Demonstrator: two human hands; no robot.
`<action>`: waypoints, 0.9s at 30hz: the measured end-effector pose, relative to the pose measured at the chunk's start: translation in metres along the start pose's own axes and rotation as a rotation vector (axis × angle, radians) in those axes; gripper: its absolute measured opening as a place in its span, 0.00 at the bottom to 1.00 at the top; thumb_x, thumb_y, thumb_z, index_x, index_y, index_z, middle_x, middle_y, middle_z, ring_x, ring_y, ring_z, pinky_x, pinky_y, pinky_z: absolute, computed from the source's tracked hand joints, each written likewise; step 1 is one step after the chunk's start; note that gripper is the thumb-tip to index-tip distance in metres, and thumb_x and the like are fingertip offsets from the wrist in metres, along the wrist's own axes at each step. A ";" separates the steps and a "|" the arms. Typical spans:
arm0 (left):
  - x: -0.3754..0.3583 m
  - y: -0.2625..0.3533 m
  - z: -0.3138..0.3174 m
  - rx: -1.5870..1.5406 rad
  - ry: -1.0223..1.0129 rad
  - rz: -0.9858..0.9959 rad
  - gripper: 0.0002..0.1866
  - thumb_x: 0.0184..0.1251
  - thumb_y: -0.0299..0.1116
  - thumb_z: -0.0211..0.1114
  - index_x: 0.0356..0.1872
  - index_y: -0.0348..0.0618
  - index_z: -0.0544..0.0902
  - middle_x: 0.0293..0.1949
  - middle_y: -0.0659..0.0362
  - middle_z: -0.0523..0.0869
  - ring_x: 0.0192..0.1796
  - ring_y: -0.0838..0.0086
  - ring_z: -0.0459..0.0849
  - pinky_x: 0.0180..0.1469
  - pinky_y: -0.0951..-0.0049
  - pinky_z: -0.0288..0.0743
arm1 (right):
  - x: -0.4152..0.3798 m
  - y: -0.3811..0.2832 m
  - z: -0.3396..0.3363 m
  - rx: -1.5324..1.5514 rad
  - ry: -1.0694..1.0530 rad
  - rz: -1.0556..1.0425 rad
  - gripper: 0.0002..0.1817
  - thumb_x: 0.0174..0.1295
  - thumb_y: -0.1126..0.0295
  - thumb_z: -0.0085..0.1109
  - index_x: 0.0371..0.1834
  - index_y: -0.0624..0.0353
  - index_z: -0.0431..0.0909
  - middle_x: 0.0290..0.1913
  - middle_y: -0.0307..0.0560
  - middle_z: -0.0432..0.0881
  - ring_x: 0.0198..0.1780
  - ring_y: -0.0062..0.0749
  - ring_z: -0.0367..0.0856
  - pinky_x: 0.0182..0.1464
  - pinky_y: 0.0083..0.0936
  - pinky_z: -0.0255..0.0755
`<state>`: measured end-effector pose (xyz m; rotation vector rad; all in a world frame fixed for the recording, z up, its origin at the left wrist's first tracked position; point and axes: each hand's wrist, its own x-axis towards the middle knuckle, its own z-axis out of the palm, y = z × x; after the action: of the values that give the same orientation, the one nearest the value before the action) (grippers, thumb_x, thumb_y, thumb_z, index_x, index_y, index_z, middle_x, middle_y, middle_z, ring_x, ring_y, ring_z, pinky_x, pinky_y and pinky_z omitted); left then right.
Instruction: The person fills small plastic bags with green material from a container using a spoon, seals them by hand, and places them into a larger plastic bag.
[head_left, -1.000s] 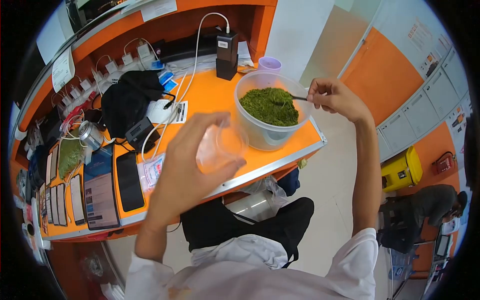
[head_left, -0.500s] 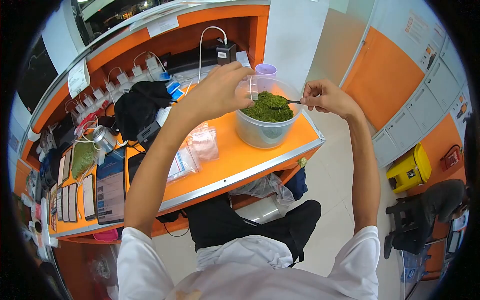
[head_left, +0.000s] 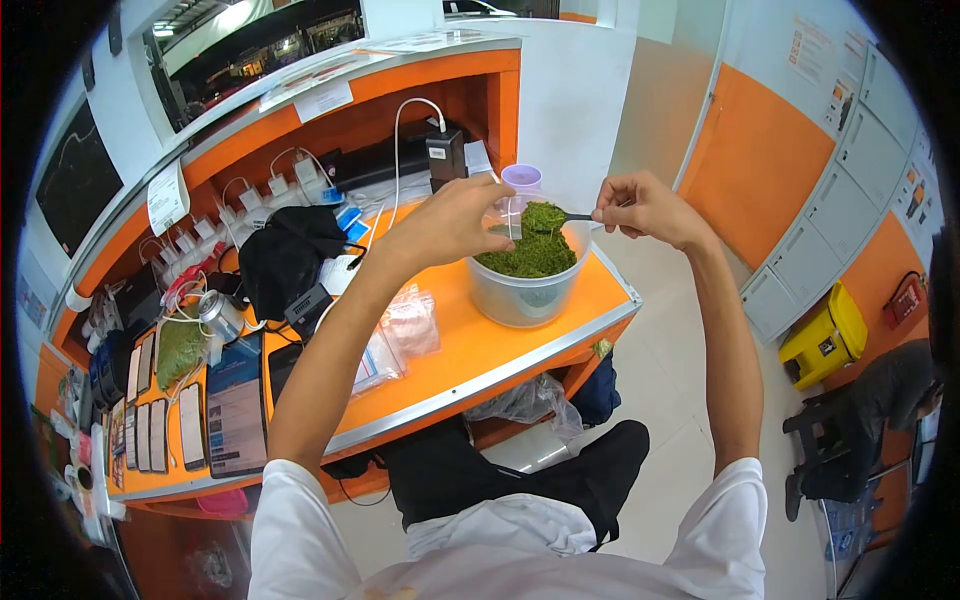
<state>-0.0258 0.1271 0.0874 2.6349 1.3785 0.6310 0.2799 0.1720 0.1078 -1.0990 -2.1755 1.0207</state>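
Observation:
My right hand pinches the dark handle of a spoon. The spoon's bowl carries a heap of green, finely shredded leafy stuff, raised over the tub. More of that green stuff fills the upper part of a round translucent plastic tub near the counter's right end. Over the tub's left side, my left hand holds a small clear plastic bag between thumb and fingers. The bag's mouth is beside the heaped spoon, and part of it is hidden by my fingers.
On the orange counter lie clear plastic bags with a pinkish bundle. Further left are a tablet, several phones, a can and a black cloth. A purple cup stands behind the tub.
The green-laden spoon has risen from the heap in the tub, and sits closer to the bag's mouth. My camera view has shifted slightly.

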 end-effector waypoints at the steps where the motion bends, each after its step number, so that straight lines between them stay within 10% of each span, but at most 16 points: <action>1: 0.001 -0.001 0.001 0.006 0.010 0.020 0.37 0.58 0.39 0.79 0.69 0.36 0.79 0.62 0.43 0.84 0.64 0.50 0.82 0.69 0.57 0.75 | 0.001 -0.002 0.002 -0.005 0.004 -0.010 0.07 0.67 0.72 0.70 0.33 0.60 0.83 0.25 0.39 0.82 0.22 0.15 0.70 0.24 0.17 0.63; 14: 0.014 0.023 0.013 -0.033 0.076 0.060 0.31 0.55 0.37 0.82 0.60 0.36 0.83 0.55 0.44 0.88 0.60 0.52 0.86 0.66 0.55 0.78 | 0.029 -0.019 0.025 -0.018 -0.110 -0.114 0.04 0.66 0.74 0.67 0.34 0.63 0.85 0.26 0.39 0.84 0.24 0.15 0.73 0.26 0.18 0.67; 27: 0.023 0.002 -0.003 -0.138 0.078 0.007 0.42 0.52 0.48 0.83 0.64 0.30 0.77 0.55 0.40 0.87 0.59 0.50 0.87 0.62 0.58 0.79 | 0.019 -0.065 0.042 -0.787 0.102 -0.508 0.09 0.58 0.80 0.68 0.42 0.64 0.88 0.40 0.53 0.87 0.42 0.51 0.86 0.45 0.41 0.79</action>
<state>-0.0139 0.1448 0.0977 2.5328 1.2952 0.8068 0.2105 0.1459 0.1361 -0.7717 -2.6278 -0.1372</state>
